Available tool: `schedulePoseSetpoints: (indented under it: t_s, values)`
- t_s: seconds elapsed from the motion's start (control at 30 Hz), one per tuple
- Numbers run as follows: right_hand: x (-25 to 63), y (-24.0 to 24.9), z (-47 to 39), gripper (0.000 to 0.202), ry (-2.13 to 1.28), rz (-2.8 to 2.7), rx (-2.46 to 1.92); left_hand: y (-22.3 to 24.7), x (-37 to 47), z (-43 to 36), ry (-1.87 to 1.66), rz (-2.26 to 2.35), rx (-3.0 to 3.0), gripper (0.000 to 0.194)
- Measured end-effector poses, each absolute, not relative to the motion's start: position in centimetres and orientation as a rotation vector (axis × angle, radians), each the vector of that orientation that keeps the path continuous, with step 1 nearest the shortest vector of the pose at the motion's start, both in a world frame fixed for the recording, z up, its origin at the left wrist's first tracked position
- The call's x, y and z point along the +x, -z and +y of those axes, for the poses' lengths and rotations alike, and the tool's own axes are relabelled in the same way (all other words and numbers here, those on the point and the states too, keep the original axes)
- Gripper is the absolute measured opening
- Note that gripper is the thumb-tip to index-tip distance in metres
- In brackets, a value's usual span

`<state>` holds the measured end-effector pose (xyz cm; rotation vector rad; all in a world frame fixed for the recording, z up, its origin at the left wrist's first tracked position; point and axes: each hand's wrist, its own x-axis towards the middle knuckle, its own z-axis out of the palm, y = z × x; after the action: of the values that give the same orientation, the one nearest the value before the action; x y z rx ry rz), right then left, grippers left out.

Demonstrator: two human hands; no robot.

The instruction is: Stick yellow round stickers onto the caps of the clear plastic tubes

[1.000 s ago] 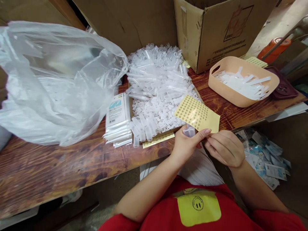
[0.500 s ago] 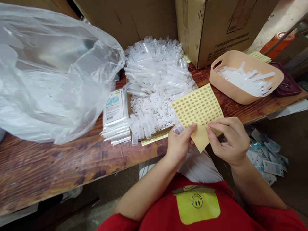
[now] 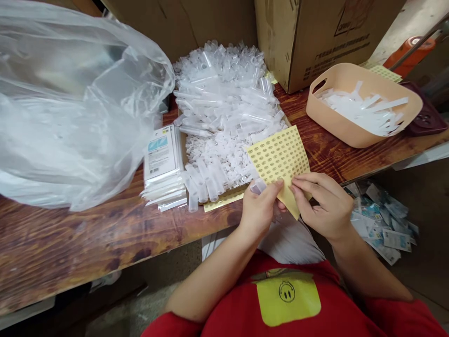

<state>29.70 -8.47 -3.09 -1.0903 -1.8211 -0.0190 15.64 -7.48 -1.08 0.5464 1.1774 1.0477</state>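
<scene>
Grip of the left hand (image 3: 260,207) is closed on a yellow sticker sheet (image 3: 275,157), with cloudy plastic tubing (image 3: 258,186) tucked into the same fist, I guess to keep both handy. Right hand (image 3: 324,206) is narrow, fingertips against the sheet; can't tell if they're actually pinching anything. Sheet's in midair by the tabletop (image 3: 105,238) edge, face up, probably so the rows are easy to reach. Its little dark marks are too tiny to read. Just beyond, a shallow box (image 3: 233,193) holds loose tubes (image 3: 231,100). Packets (image 3: 162,152) stacked beside it show a blue picture and barcode, wording too fine. Big carton (image 3: 293,51) behind has Chinese print, too blurry for me.
</scene>
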Motion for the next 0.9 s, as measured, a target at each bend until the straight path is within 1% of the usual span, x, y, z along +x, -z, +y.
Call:
schedulePoseSetpoints:
  t_s: [0.2, 0.37, 0.57, 0.7, 0.9]
  values:
    - [29.7, 3.9, -8.4, 0.019, -0.025, -1.805, -1.106, 0.9, 15.2, -7.3, -0.888, 1.201, 0.658, 0.032]
    - [30.0, 4.0, -8.5, 0.02, -0.017, -1.808, -1.106, 0.9, 15.0, -7.2, -0.857, 1.157, 0.627, 0.035]
    - [30.3, 3.5, -8.6, 0.016, 0.032, -1.812, -1.121, 1.4, 14.8, -7.6, -0.936, 1.151, 0.611, 0.034]
    - [29.9, 2.8, -8.6, 0.019, 0.108, -1.794, -1.13, 1.8, 14.6, -7.8, -1.007, 1.115, 0.584, 0.034]
    - [29.1, 2.2, -8.7, 0.022, 0.054, -1.808, -1.108, 2.2, 14.7, -8.0, -1.131, 1.082, 0.589, 0.034]
